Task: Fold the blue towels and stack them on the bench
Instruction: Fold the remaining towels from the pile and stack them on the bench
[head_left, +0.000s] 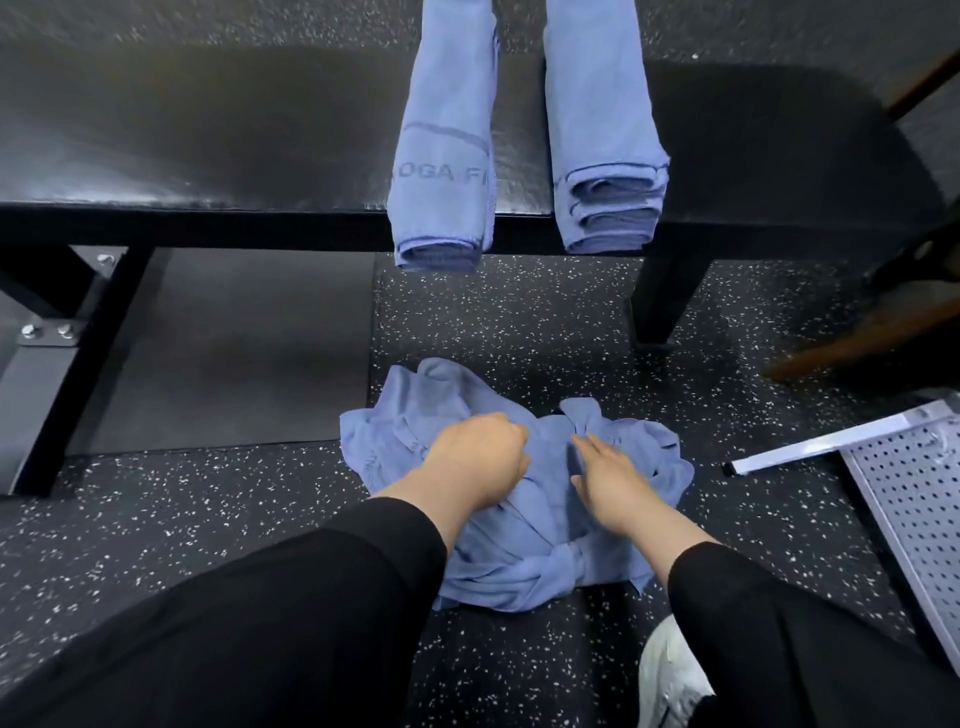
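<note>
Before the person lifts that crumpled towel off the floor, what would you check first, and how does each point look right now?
1. Left hand grips the crumpled towel: ok, fingers curled into the cloth.
2. Right hand has a grip: not ok, fingers lie straight on it.
3. Towel corners found: cannot tell, cloth is bunched.
4. Free room on the bench: ok.
5. Folded towels sit securely: not ok, the ends overhang the edge.

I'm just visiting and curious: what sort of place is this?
Probably a gym: speckled rubber floor, a black padded bench, and blue towels printed with what looks like a fitness logo.
</note>
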